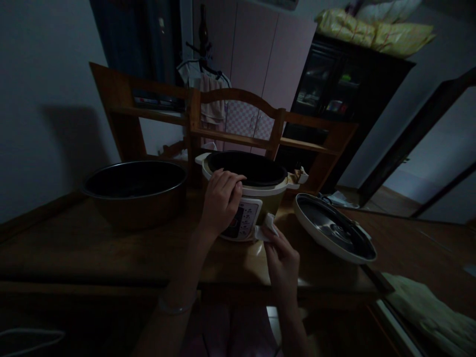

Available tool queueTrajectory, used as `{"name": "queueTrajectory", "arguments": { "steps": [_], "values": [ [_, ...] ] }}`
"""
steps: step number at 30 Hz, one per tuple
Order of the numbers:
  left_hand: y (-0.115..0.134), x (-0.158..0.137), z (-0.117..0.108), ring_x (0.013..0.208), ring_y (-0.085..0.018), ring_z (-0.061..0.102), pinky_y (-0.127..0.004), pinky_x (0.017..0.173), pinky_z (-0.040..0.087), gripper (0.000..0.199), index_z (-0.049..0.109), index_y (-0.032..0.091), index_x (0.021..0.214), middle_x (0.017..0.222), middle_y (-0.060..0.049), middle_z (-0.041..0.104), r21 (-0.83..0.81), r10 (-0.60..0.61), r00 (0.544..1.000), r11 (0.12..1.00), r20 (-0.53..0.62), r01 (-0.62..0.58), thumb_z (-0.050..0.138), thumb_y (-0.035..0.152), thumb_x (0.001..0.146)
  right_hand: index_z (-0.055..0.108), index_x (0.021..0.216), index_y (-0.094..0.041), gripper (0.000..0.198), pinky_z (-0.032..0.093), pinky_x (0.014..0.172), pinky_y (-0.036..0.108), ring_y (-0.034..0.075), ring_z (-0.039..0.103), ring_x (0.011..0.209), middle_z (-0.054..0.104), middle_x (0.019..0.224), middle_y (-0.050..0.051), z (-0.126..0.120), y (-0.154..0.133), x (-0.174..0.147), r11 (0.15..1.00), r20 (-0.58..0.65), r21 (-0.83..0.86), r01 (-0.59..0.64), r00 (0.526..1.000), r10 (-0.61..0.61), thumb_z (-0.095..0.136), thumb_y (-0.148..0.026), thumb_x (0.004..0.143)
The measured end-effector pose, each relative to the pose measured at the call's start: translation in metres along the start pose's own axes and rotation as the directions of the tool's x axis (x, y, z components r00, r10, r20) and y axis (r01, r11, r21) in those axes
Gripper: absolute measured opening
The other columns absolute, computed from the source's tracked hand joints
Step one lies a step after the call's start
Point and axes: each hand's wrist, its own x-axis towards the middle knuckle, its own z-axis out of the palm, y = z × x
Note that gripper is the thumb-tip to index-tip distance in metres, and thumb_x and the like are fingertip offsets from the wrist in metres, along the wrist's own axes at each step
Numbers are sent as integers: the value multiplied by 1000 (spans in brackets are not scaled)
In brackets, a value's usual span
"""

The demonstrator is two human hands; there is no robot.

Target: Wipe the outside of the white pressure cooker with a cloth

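A rice cooker (269,201) with a pale rim and a front control panel stands on the wooden desk, its top uncovered and dark inside. My left hand (222,201) rests over the front of its rim, fingers curled across the edge. Low at the cooker's front right, my right hand (281,253) pinches a crumpled white tissue (266,229), close to the panel's lower corner. Left of the cooker sits its dark inner pot (139,213). On the right lies the round lid (334,228), inner side up.
The wooden desk (148,253) has a raised shelf back (238,136) behind the cooker. Beyond it are pink cabinets (255,54) and a dark glass-fronted cupboard (327,89). A pale cloth (427,307) lies at lower right.
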Motion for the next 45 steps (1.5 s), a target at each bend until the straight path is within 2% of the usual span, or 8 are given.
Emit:
{"name": "queueTrajectory", "arguments": {
  "steps": [9,15,20,26,31,38,42,45],
  "values": [
    [1,0,-1,113,-19,55,-45,118,31,31,62,24,116,111,-3,64,5,-2,1000,1000,-1,2,34,24,102,79,91,-29,34,49,102,43,23,62,119,68,125,5,8,-12,17,982,40,-14,189,981,-188,54,-6,84],
    [1,0,0,114,-18,54,-44,118,31,30,62,24,115,110,-2,64,-2,2,1000,1000,-3,-2,35,24,102,73,79,-24,29,50,97,41,23,61,114,63,121,6,12,-20,22,980,45,-31,195,980,-193,53,-3,82],
    [0,0,0,113,-19,55,-47,118,31,32,62,24,115,111,-3,64,2,1,1000,1000,-7,-1,33,24,102,63,105,-24,27,54,90,37,21,63,105,65,111,6,16,-15,26,994,-5,29,101,995,-101,53,-9,85],
    [0,0,1,114,-19,55,-46,119,30,31,62,25,115,111,-2,64,9,1,1000,1000,0,-1,34,24,102,61,107,-23,24,57,80,30,18,66,94,66,107,5,22,-10,29,994,-29,92,52,998,-50,59,-16,85],
    [0,0,1,114,-18,55,-45,119,30,31,62,24,115,111,-2,64,11,3,1000,1000,-3,-3,34,24,102,49,118,-25,41,56,73,27,17,70,85,69,103,3,26,-10,27,984,-119,178,-29,992,51,67,-17,81],
    [0,0,1,114,-19,55,-46,119,31,31,62,24,115,111,-3,65,10,-3,1000,1000,-10,3,34,25,102,68,99,-20,14,51,68,26,18,68,77,72,87,2,20,0,25,998,-31,12,-64,997,64,65,-26,87],
    [0,0,2,114,-19,55,-47,119,31,32,62,24,115,111,-3,65,5,-3,1000,1000,-8,3,33,26,102,69,95,-19,16,49,67,25,17,65,74,71,83,1,23,3,21,996,-54,36,-79,995,81,69,-31,85],
    [0,0,1,113,-19,55,-46,119,30,32,62,24,114,111,-3,65,7,-2,1000,1000,-4,2,33,25,102,68,91,-19,17,47,68,24,16,63,73,71,80,-1,26,2,14,994,-150,48,-97,983,103,73,-32,82]
  ]
}}
